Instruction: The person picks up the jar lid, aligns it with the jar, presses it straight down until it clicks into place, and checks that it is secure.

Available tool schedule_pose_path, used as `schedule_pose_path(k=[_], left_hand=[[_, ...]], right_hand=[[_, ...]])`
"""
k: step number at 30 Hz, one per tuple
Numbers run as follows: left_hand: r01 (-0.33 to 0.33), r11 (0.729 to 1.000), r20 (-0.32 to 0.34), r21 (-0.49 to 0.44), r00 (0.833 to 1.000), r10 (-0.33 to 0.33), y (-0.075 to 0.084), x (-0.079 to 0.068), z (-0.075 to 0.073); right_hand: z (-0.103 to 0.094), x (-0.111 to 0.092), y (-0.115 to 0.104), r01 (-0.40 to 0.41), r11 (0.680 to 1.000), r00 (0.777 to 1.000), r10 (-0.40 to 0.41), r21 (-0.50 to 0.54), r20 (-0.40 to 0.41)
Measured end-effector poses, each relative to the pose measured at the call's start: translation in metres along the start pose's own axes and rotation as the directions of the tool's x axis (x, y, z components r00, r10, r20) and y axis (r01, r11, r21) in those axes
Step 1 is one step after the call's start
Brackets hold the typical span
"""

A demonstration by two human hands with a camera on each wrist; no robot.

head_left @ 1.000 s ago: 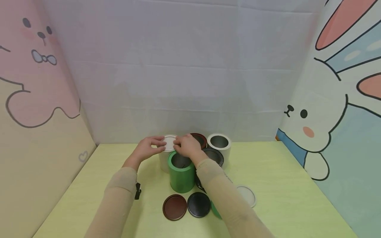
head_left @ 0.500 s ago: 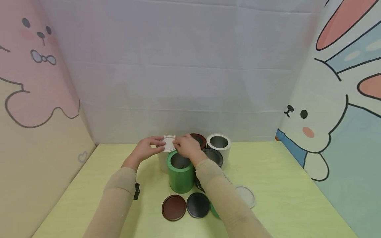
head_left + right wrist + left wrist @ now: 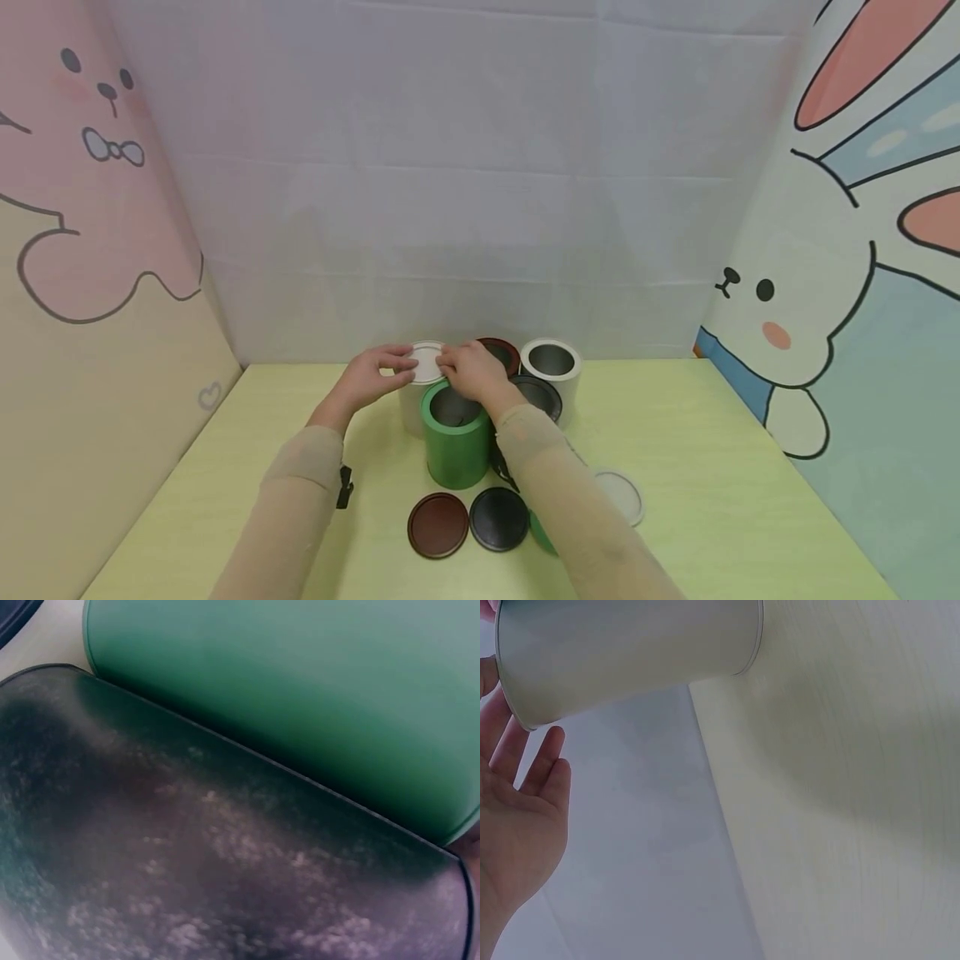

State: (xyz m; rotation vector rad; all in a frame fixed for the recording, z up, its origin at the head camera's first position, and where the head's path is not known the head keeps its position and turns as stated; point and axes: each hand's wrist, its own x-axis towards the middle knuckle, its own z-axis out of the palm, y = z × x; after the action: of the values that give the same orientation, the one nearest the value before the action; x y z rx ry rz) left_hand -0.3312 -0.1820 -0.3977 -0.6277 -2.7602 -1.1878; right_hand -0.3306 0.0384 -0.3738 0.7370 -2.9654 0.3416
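Note:
A white lid (image 3: 427, 362) lies on top of a white can (image 3: 410, 408) at the back left of the can group. From the left, my left hand (image 3: 367, 379) touches the lid's edge with extended thumb and fingers. In the left wrist view, some fingers of that left hand (image 3: 525, 832) meet the rim of the white can (image 3: 630, 645), while others stay apart from it. My right hand (image 3: 476, 371) touches the lid's right edge; its far fingers are hidden. Below it stands an uncovered green can (image 3: 457, 458). The right wrist view has only the green can (image 3: 300, 690) and a black can (image 3: 225, 847).
Behind my right arm are a brown can (image 3: 510, 354), the black can's rim (image 3: 556, 400) and another white can (image 3: 573, 387), which is uncovered. Nearer lie a brown lid (image 3: 438, 525), a black lid (image 3: 499, 519), a partly covered green lid (image 3: 540, 535) and a pale lid (image 3: 624, 497).

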Motion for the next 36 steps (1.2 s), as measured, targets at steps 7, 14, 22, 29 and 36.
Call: schedule_pose_path(k=[7, 14, 22, 29, 36], left_hand=[[-0.023, 1.0, -0.02, -0.009, 1.0, 0.023, -0.003, -0.001, 0.002], [-0.058, 0.998, -0.05, -0.006, 0.997, 0.057, -0.005, -0.001, 0.006], [-0.147, 0.987, -0.054, 0.062, 0.987, 0.15, -0.005, 0.0, 0.006], [-0.213, 0.967, -0.095, 0.141, 0.969, 0.227, -0.007, -0.001, 0.009], [-0.286, 0.948, -0.201, 0.142, 0.929, 0.31, -0.005, -0.006, 0.016]], right_hand=[[0.002, 0.0, 0.001, 0.006, 1.0, 1.0, -0.005, 0.018, -0.013], [0.004, -0.003, 0.003, 0.071, 0.997, 0.996, -0.07, 0.021, -0.049], [-0.001, -0.009, 0.008, 0.199, 0.978, 0.975, -0.192, 0.056, -0.109], [-0.009, -0.02, 0.01, 0.245, 0.965, 0.964, -0.233, 0.09, -0.125], [-0.011, -0.031, 0.017, 0.229, 0.965, 0.968, -0.212, 0.128, -0.131]])
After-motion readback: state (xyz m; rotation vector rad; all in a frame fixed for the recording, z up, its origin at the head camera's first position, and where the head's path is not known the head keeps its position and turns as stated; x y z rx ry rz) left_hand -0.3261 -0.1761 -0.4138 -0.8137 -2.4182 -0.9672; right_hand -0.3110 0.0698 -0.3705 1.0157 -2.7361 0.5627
